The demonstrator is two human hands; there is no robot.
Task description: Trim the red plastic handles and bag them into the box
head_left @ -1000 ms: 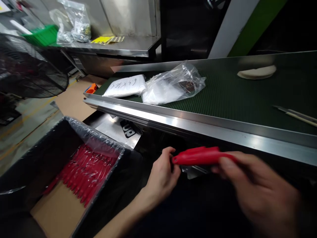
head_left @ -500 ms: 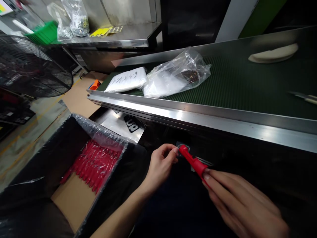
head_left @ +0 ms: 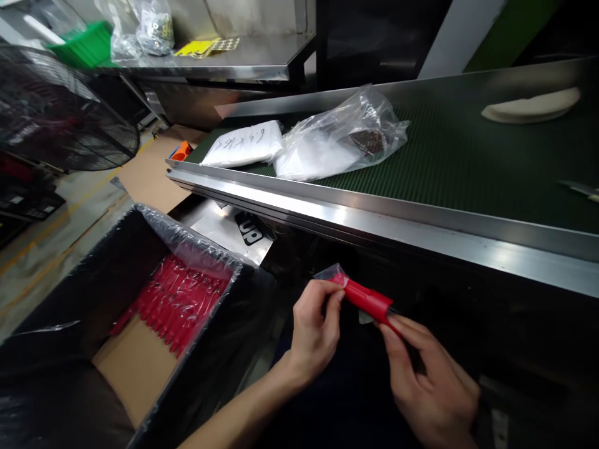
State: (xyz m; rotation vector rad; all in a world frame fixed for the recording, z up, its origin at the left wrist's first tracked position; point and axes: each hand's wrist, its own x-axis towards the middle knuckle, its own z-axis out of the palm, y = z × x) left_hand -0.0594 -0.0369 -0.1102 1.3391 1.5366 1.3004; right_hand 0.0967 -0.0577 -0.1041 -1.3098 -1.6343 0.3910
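A red tube-like tool [head_left: 367, 299] lies tilted between my hands, with a dark part at its lower right end. My right hand [head_left: 428, 374] grips that end between thumb and fingers. At the upper left end, a small see-through plastic bag [head_left: 333, 272] covers the tip. My left hand [head_left: 316, 327] pinches the bag's edge against the red tool, thumb and forefinger together. Left of my hands, several red tools [head_left: 175, 305] in see-through bags lie in a row inside a box [head_left: 187, 349] lined with black plastic.
A green conveyor belt [head_left: 449, 168] with a metal edge runs across the front. On it lie a white packet [head_left: 246, 144], a plastic bag [head_left: 313, 153] of parts and a pale curved object [head_left: 531, 106]. A fan [head_left: 70, 112] stands at left; a steel bench [head_left: 253, 59] is behind.
The red tool has turned flatter, and its upper end has gone into the plastic bag. My left hand has come up against the tool; my right hand has shifted left.
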